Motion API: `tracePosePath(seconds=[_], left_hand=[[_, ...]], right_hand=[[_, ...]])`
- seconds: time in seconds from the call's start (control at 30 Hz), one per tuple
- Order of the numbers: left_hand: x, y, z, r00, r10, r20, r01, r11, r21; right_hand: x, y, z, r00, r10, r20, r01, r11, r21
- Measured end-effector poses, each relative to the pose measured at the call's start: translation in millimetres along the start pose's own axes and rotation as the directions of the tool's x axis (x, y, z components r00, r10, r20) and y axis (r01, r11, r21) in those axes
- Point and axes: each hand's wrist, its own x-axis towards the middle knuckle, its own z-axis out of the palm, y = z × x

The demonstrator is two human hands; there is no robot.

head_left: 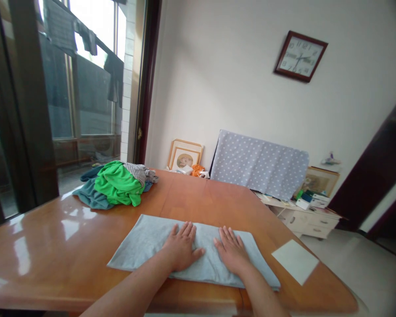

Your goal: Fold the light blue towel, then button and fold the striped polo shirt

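Note:
A light blue-grey piece of cloth point(145, 242), folded into a long flat shape, lies across the front of the wooden table. Its exact kind I cannot tell. My left hand point(182, 247) rests palm down near its middle, thumb spread toward the right. To the right, my right hand point(231, 251) also lies flat on the cloth with fingers stretched forward. Small wrinkles show in the fabric between the two hands. Neither hand grips anything.
A heap of crumpled clothes point(120, 185), green, teal and striped, sits at the table's point(191, 198) back left. A pale square sheet point(296, 261) lies near the right edge. Beyond stand a polka-dot-covered object point(260, 163) and a white cabinet point(312, 224).

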Motion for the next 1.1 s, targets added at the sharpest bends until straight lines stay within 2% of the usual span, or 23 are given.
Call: tracePosePath(seconds=[0.2, 0.3, 0.37, 0.47, 0.73, 1.1], left_hand=[[1.3, -1.7, 1.9, 1.0, 0.004, -0.02, -0.004, 1.0, -0.014], [0.8, -1.5, 2.2, 1.0, 0.008, -0.027, -0.008, 1.0, -0.013], [0.6, -1.9, 3.4, 0.999, 0.014, -0.03, -0.014, 1.0, -0.01], [0.8, -3.1, 6.7, 0.999, 0.016, -0.041, -0.016, 1.0, -0.007], [3.3, -5.5, 10.2, 0.999, 0.007, -0.036, -0.008, 1.0, -0.022], [6.3, -4.9, -0.7, 0.999, 0.005, 0.041, -0.002, 0.997, -0.082]], right_hand=[[0.5, -13.6, -14.0, 1.0, -0.011, -0.005, 0.011, 1.0, 0.02], [-1.3, -34.5, -19.4, 0.993, -0.095, -0.074, 0.099, 0.994, 0.053], [-3.1, -48.1, -17.7, 0.984, -0.155, -0.089, 0.161, 0.984, 0.071], [-5.0, -59.5, -9.3, 0.984, -0.173, -0.036, 0.175, 0.982, 0.076], [-3.2, -57.8, -3.2, 0.986, -0.168, 0.012, 0.166, 0.984, 0.065], [-2.1, -58.1, -2.3, 0.985, -0.17, 0.012, 0.169, 0.984, 0.049]])
